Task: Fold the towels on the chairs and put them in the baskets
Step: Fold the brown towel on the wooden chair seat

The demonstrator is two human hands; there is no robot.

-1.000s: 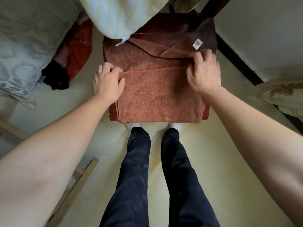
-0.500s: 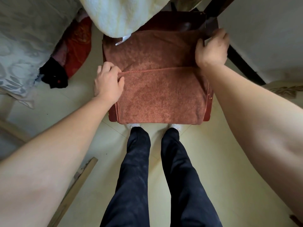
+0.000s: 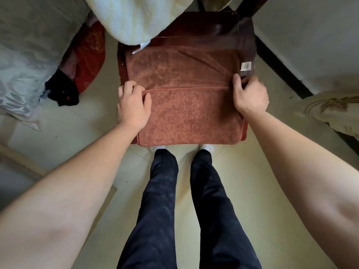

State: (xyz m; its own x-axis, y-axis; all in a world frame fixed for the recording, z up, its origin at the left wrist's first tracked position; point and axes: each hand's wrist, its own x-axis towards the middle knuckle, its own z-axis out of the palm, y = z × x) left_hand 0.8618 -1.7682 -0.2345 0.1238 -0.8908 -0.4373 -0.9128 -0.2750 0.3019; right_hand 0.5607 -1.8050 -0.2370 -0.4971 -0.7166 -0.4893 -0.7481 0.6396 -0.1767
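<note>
Floor's pale cream tile, lit soft and even. Well out left of the left hand's grip there's grey leaf-patterned bedding, with a red patterned cloth and a black rag bunched on the floor between the two. Out past the right hand, a white wall with a dark baseboard, and a beige embroidered cushion near it. Pale wooden slat low on the left.

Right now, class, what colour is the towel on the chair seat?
Rust brown; the towel shows best in the head view.
</note>
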